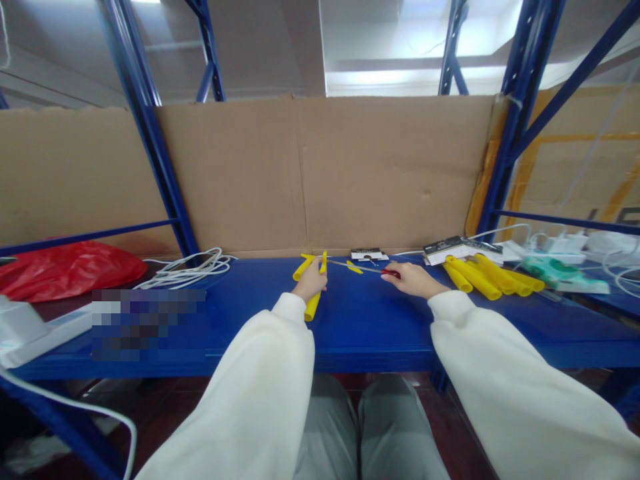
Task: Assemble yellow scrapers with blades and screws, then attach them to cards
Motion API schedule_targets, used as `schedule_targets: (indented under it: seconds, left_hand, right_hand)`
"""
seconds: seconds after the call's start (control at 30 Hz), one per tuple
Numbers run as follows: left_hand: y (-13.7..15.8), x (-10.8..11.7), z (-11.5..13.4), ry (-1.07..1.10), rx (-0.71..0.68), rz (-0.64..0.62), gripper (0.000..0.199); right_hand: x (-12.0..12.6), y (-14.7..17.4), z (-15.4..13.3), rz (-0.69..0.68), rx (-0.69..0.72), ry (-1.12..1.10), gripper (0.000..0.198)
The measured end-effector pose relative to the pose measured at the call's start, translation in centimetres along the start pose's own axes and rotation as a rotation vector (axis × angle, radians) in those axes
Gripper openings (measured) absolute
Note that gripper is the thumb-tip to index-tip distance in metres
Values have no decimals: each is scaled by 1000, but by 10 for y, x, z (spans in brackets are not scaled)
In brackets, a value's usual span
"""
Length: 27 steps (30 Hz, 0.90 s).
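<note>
My left hand (312, 280) is closed around a yellow plastic piece (313, 309) with a tube-shaped end that sticks out below the fingers. Another yellow tube end (303, 268) shows at the upper left of this hand; whether the two are one piece I cannot tell. In my right hand (413, 280) is a screwdriver (391, 273) with a red handle. Its thin metal shaft points left toward the yellow piece, and the tip is too small to make out. A small flat yellow piece (355, 267) lies just behind the shaft.
Several yellow tubes (483, 279) lie at the right, before black-and-white packages (450, 250). A small black-and-white box (369, 255) stands at the back. Coiled white cable (200, 268) and a red plastic bag (75, 267) are left. Cardboard (390, 173) walls the blue table's (260, 333) rear.
</note>
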<state>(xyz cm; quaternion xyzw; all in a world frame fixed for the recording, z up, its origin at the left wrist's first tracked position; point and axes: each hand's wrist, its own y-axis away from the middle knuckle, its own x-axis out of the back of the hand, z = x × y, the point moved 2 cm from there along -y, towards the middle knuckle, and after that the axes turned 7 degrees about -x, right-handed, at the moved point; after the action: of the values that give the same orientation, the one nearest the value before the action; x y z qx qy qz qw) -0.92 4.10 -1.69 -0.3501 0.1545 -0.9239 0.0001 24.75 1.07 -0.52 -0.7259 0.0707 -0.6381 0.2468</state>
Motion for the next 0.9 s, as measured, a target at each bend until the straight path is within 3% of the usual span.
schedule_targets:
  seconds: [0.33, 0.63, 0.9]
  left_hand:
    - [-2, -1, -2, 14, -12, -9, 43]
    - [-3, -2, -5, 21, 1, 11, 51]
    - [0, -1, -2, 26, -2, 14, 51]
  right_hand:
    - [-2, -2, 4, 18, -16, -61, 12]
    - [-6, -3, 3, -47, 15, -160, 16]
    - [-8, -4, 6, -13, 11, -243, 12]
